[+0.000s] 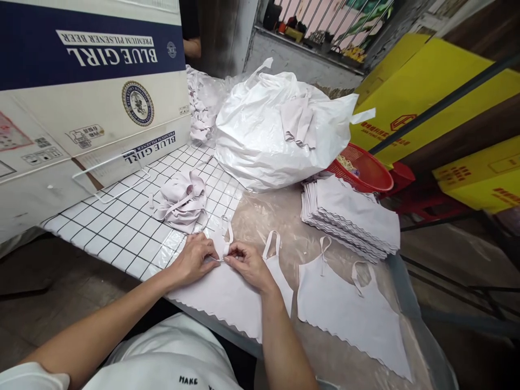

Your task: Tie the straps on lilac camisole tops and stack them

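Note:
A pale lilac camisole top with a scalloped hem lies on the table in front of me. My left hand pinches its upper edge between thumb and fingers. Close beside it, my right hand is closed on the lower end of a thin shoulder strap, where it meets that edge; the exact join is hidden by the fingertips. The top's other strap stands in a loop to the right. Farther right, a second camisole lies flat, its two straps looped upward. Neither hand touches it.
Beyond my left hand sits a crumpled heap of lilac fabric. A stack of lilac pieces stands at the right, near a red basket. Behind are a full white plastic bag and a large beer carton. Another person's arm shows.

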Available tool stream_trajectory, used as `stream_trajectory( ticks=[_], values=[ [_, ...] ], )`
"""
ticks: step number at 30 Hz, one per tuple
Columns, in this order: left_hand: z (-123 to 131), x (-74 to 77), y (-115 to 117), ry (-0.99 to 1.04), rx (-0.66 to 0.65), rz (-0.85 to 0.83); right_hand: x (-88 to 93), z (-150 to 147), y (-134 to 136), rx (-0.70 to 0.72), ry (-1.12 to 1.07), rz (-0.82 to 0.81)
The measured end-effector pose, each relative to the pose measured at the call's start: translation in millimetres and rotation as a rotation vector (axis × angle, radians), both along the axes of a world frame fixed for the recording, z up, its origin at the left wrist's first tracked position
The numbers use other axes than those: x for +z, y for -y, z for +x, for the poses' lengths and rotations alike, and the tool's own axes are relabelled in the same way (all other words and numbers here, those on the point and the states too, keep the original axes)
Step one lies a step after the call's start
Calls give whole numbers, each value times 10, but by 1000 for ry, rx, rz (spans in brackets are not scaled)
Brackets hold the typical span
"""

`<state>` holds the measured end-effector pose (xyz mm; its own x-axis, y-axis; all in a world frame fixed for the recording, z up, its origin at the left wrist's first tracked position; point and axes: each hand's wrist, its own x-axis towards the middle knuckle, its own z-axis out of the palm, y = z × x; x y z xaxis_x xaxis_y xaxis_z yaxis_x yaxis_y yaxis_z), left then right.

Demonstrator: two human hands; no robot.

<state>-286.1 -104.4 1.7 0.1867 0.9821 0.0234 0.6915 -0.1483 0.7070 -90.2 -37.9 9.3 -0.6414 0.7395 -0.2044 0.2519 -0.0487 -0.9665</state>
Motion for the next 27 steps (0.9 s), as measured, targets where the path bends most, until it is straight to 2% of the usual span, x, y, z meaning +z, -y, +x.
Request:
stream_trajectory(
  ticks=[18, 27],
  values=[
    [-7, -13, 24, 6, 2, 12, 86, -12, 25, 44, 23, -4],
    [-10, -31, 19, -2, -12, 43, 49, -77, 64, -38, -49, -69]
  ],
)
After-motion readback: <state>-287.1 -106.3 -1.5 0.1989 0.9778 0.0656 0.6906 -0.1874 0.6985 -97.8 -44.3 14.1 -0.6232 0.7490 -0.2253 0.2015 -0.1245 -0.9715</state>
